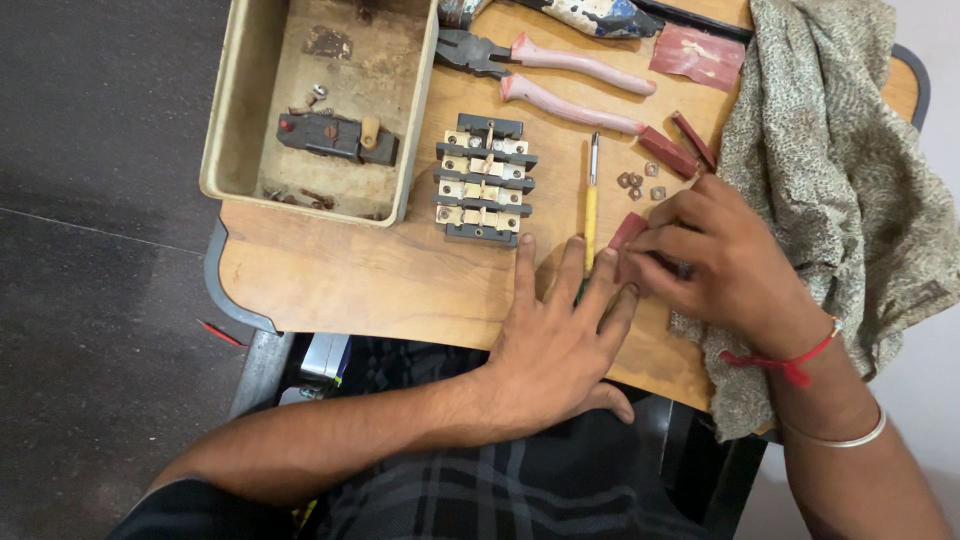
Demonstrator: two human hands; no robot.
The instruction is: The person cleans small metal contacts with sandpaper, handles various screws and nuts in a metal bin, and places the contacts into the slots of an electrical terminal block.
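Observation:
My left hand [558, 335] lies flat on the wooden desk [350, 280], fingers spread, its fingertips touching the lower end of a yellow-handled screwdriver [591, 205]. My right hand [715, 255] is closed on a small dark red piece [629, 229] right of the screwdriver. A grey switch block with brass contacts [483, 180] stands left of the screwdriver. Several small nuts [638, 182] lie above my right hand, beside two more dark red pieces [680, 148].
A worn beige tray [232, 110] at the back left holds a dark switch part [335, 138] and loose screws. Pink-handled pliers [560, 72] lie at the back. A patterned cloth [840, 170] covers the desk's right side. Dark floor lies to the left.

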